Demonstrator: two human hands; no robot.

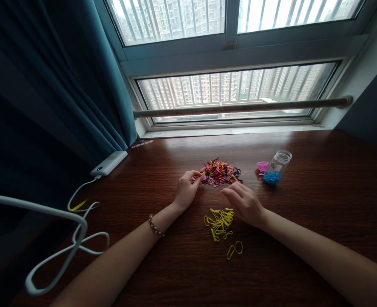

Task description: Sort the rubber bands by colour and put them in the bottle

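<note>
A heap of small multicoloured rubber bands [218, 171], mostly red, pink, orange and black, lies on the dark wooden table. At the heap's left edge, my left hand [187, 189] has its thumb and index finger pinched around a small yellow rubber band [202, 174]. My right hand [244, 204] hovers just in front of the heap's right side. Its fingers are bent and close together; whether anything is inside is hidden. Between my forearms lies a loose group of yellow rubber bands [220, 221], with two more yellow bands [235, 249] nearer to me.
A clear jar [281, 164] with blue rubber bands at its bottom stands right of the heap, beside a small pink cup [262, 166]. At left are a white power strip [109, 163] and its looping white cable [82, 226]. A window and rail are behind the table [175, 273].
</note>
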